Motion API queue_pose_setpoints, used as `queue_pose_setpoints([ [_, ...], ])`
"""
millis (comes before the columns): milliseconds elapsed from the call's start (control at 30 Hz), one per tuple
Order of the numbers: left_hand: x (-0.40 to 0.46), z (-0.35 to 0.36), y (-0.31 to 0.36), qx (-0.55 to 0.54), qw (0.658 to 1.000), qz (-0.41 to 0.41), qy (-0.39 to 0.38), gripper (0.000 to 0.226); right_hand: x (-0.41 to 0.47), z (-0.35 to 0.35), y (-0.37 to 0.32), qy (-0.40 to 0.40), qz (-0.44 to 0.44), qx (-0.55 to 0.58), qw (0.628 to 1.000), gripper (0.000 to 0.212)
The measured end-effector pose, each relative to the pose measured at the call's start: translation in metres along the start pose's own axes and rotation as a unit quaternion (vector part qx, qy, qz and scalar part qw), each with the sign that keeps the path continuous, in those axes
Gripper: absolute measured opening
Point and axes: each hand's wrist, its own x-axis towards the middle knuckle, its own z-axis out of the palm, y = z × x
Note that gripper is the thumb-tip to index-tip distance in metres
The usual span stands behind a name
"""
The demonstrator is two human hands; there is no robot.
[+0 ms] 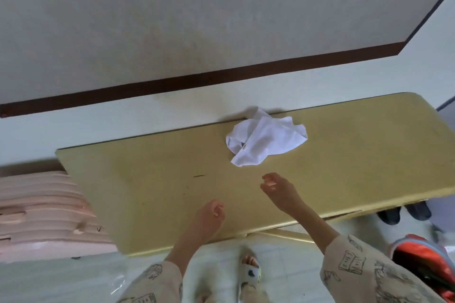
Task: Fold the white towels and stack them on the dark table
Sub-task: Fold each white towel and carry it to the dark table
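A crumpled white towel [264, 139] lies near the far edge of an olive-yellow table [147, 179], right of its middle. My right hand [277, 188] hovers just in front of the towel, fingers loosely curled and empty, apart from the cloth. My left hand [211, 214] is over the table's near part, further back and to the left, fingers curled in with nothing held. Both arms wear patterned beige sleeves.
A pink ridged mat stack [41, 214] stands left of the table. An orange and blue bag [428, 261] sits on the floor at the right, with dark shoes [403, 213] under the table's right end. A wall with a brown baseboard [197, 79] runs behind.
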Motion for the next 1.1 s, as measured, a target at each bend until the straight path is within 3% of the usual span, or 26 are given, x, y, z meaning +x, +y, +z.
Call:
queue_pose_setpoints([
  [167,0.077,0.007,0.014,0.090,0.994,-0.007,-0.054,0.050,0.059,0.002,0.042,-0.040,0.021,-0.256,0.966,0.062],
  [267,0.123,0.014,0.025,0.157,0.984,0.017,-0.082,0.062,0.083,0.004,0.064,-0.074,0.057,-0.328,0.940,0.080],
  [367,0.163,0.028,0.035,0.111,0.993,0.032,-0.010,0.064,0.102,0.005,0.076,-0.073,0.061,-0.355,0.930,0.097],
  [467,0.187,0.036,0.046,0.079,0.993,0.037,0.074,0.052,0.113,0.007,0.079,-0.077,0.064,-0.359,0.928,0.105],
  [633,0.200,0.035,0.063,0.045,0.993,0.030,0.109,0.018,0.114,0.005,0.080,-0.087,0.063,-0.359,0.927,0.105],
  [767,0.176,0.012,0.083,0.014,0.972,0.156,0.173,0.010,0.118,-0.010,0.077,-0.131,0.071,-0.341,0.928,0.097],
  [867,0.148,-0.023,0.099,0.030,0.954,0.242,0.175,0.012,0.125,-0.042,0.060,-0.165,0.123,-0.283,0.937,0.074],
  [1000,0.127,-0.076,0.132,0.068,0.941,0.290,0.163,0.023,0.119,-0.077,0.014,0.001,0.136,-0.234,0.963,0.039],
  [1067,0.117,-0.096,0.150,0.092,0.928,0.322,0.165,0.025,0.112,-0.087,-0.012,0.080,0.040,-0.179,0.980,0.043],
  [1100,0.110,-0.104,0.158,0.099,0.923,0.333,0.164,0.026,0.107,-0.091,-0.028,0.078,-0.031,-0.161,0.983,0.054],
])
